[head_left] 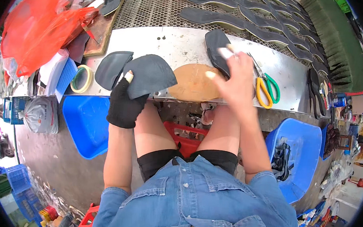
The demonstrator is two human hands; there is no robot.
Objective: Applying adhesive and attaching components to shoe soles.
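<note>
My left hand (127,103), in a black fingerless glove, grips a rounded black leather-like piece (152,75) with the thumb on top. Another dark piece (110,70) lies under its left edge on the metal bench. My right hand (237,81), slightly blurred, hovers with thumb and fingers apart over a black insole-shaped piece (216,48), partly covering it; whether it touches is unclear. Pale wrapping covers some fingertips. Between the hands rests a tan rounded board (194,84) at the bench edge. Scissors (263,88) with yellow and green handles lie right of my right hand.
Behind the metal bench (170,42), rows of black insoles (248,20) lie on a perforated mesh. A red plastic bag (37,27) and a tape roll (82,79) are at left. Blue tubs (85,121) stand below on both sides. A green brush-like bar (336,44) borders the right.
</note>
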